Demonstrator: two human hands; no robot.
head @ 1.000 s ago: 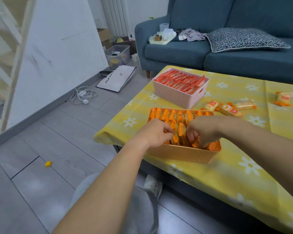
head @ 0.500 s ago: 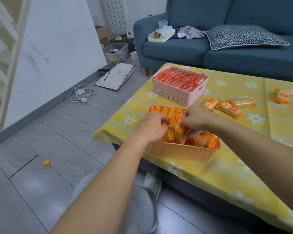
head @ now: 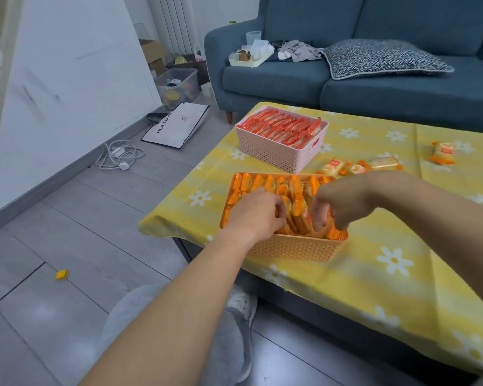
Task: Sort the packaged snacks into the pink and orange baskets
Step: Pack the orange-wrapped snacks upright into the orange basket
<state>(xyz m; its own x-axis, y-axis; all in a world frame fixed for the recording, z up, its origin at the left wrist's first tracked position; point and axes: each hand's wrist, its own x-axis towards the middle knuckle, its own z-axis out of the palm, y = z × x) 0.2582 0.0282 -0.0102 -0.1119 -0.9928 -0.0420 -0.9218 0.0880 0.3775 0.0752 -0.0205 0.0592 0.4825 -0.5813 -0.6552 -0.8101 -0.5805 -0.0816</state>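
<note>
Yellow flowered surface (head: 402, 288), bearing orange basket (head: 296, 247) near its front edge, pink basket (head: 273, 151) of red packets behind. Left hand (head: 255, 214) and right hand (head: 343, 203) inside orange basket, fingers curled among upright orange snack packets (head: 297, 215); actual grasp impossible to tell. Loose packets (head: 357, 167) lying just beyond.

Even, soft, fairly bright indoor light, source not visible. Shadows weak. Mild sheen on the grey floor tiles (head: 53, 310). Strong wide-angle bending: white wall panel (head: 67, 87) and sofa (head: 374, 87) lean at the edges. Slight softness on both hands and near forearms; overall compression smear.
</note>
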